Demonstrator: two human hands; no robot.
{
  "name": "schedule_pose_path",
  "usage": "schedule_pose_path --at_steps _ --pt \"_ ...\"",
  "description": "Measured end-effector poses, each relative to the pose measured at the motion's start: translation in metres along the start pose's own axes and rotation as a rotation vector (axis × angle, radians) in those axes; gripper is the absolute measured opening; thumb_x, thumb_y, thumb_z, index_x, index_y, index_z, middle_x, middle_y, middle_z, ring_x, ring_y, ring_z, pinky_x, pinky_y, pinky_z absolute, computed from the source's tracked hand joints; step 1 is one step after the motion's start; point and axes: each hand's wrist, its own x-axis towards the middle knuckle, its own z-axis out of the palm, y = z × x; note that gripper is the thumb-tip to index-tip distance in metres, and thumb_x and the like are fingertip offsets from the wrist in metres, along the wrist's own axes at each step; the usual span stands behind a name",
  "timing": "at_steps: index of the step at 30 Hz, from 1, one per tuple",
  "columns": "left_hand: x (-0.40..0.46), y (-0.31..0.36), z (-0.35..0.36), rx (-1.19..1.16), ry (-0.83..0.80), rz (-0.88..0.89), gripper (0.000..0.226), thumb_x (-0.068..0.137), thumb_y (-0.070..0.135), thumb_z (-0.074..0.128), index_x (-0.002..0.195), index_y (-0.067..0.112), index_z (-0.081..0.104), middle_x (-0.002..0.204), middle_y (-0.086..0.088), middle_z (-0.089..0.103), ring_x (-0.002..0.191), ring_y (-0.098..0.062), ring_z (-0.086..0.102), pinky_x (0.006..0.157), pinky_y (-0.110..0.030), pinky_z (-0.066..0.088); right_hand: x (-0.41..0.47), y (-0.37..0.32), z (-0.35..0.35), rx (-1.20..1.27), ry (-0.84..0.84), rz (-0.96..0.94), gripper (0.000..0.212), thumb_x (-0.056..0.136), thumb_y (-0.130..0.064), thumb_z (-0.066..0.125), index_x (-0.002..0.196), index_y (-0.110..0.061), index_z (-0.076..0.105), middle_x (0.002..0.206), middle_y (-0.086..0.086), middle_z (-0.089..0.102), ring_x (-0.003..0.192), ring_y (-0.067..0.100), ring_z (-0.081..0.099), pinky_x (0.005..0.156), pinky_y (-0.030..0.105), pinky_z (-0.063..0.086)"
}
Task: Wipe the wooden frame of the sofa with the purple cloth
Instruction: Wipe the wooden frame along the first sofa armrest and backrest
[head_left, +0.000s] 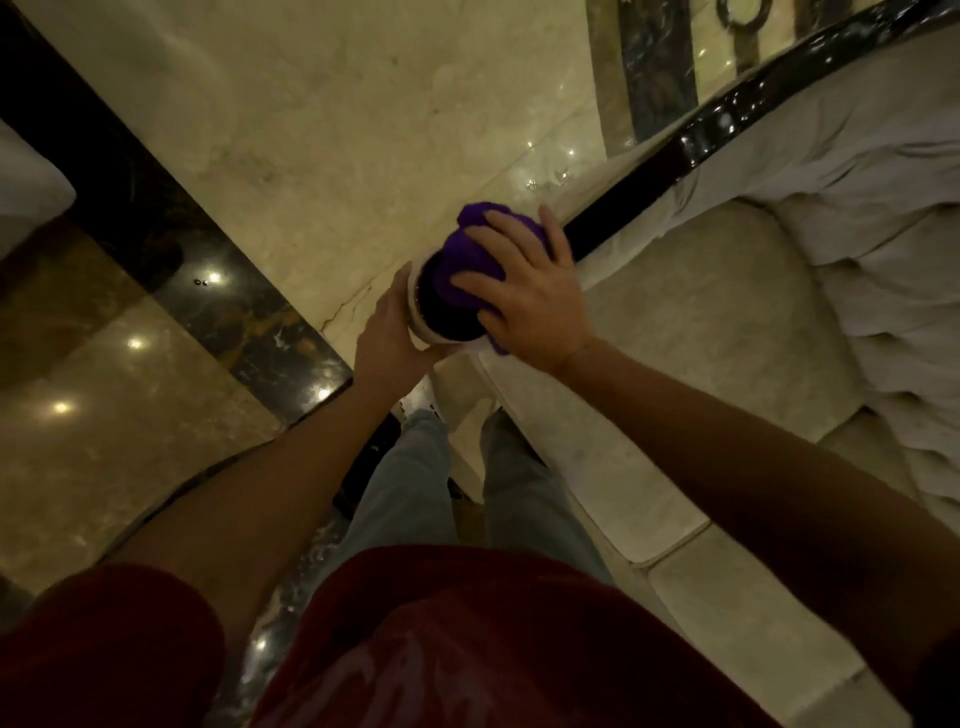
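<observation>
The purple cloth (470, 254) lies bunched on the rounded end of the sofa's dark glossy wooden frame (691, 143), which curves away to the upper right along the top of the armrest. My right hand (530, 291) presses flat on the cloth, fingers spread over it. My left hand (387, 332) cups the pale upholstered side of the armrest end, just left of the dark round cap (441, 317). Part of the cloth is hidden under my right palm.
The cream sofa seat cushion (701, 332) and tufted back (893, 249) fill the right side. Polished marble floor (337, 104) with a dark inlay band (156, 218) spreads to the left. My legs in light jeans stand next to the sofa's front edge.
</observation>
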Motion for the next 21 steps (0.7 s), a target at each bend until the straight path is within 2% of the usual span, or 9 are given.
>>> schedule_pose_path --at_steps 3,9,11,14,17,19,21 --pt "-0.008 0.027 0.0 0.105 0.117 0.085 0.122 0.066 0.07 0.069 0.158 0.0 0.031 0.155 -0.022 0.048 0.141 -0.041 0.048 0.113 -0.055 0.044 0.002 0.046 -0.017 -0.07 0.074 -0.013 0.023 0.091 -0.034 0.067 0.11 -0.028 0.077 0.143 0.009 0.063 0.143 0.037 0.049 0.12 0.072 0.024" --pt "-0.021 0.061 0.007 0.228 0.222 0.161 0.118 0.07 0.07 0.067 0.158 -0.003 0.033 0.161 -0.025 0.038 0.149 -0.042 0.039 0.12 -0.056 0.036 0.029 0.12 -0.048 -0.124 0.211 0.105 0.027 0.087 -0.041 0.064 0.103 -0.023 0.076 0.126 0.009 0.07 0.128 0.036 0.06 0.116 0.071 0.032" --pt "-0.02 0.072 0.013 0.273 0.246 0.19 0.107 0.077 0.067 0.067 0.157 0.001 0.036 0.162 -0.025 0.035 0.149 -0.043 0.037 0.12 -0.055 0.033 0.04 0.139 -0.06 -0.142 0.212 0.213 0.03 0.088 -0.042 0.061 0.104 -0.022 0.076 0.125 0.008 0.069 0.126 0.035 0.06 0.117 0.067 0.031" --pt "-0.008 0.095 0.027 0.42 0.341 0.207 0.076 0.089 0.055 0.059 0.145 0.004 0.053 0.159 -0.024 0.042 0.153 -0.045 0.031 0.123 -0.064 0.024 0.038 0.14 -0.067 -0.071 0.236 0.29 0.034 0.088 -0.044 0.06 0.106 -0.021 0.077 0.13 0.009 0.068 0.129 0.036 0.058 0.119 0.064 0.029" --pt "0.011 0.121 0.05 0.397 0.394 0.221 0.052 0.097 0.045 0.051 0.132 0.008 0.064 0.15 -0.019 0.055 0.155 -0.043 0.03 0.126 -0.064 0.018 0.022 0.119 -0.065 -0.004 0.226 0.241 0.036 0.093 -0.051 0.06 0.103 -0.022 0.079 0.136 0.008 0.066 0.137 0.033 0.053 0.12 0.064 0.026" --pt "0.028 0.138 0.076 0.345 0.401 0.213 0.05 0.104 0.042 0.04 0.128 0.008 0.067 0.144 -0.016 0.062 0.153 -0.04 0.036 0.127 -0.06 0.018 0.013 0.125 -0.063 -0.039 0.209 0.166 0.036 0.098 -0.052 0.059 0.102 -0.022 0.079 0.139 0.007 0.065 0.142 0.032 0.05 0.123 0.065 0.022" --pt "0.034 0.138 0.086 0.396 0.441 0.182 0.052 0.108 0.041 0.032 0.124 0.008 0.069 0.134 -0.014 0.07 0.147 -0.037 0.045 0.127 -0.056 0.02 0.017 0.138 -0.061 -0.066 0.208 0.101 0.037 0.101 -0.05 0.056 0.101 -0.021 0.079 0.138 0.008 0.066 0.141 0.032 0.052 0.123 0.064 0.022"
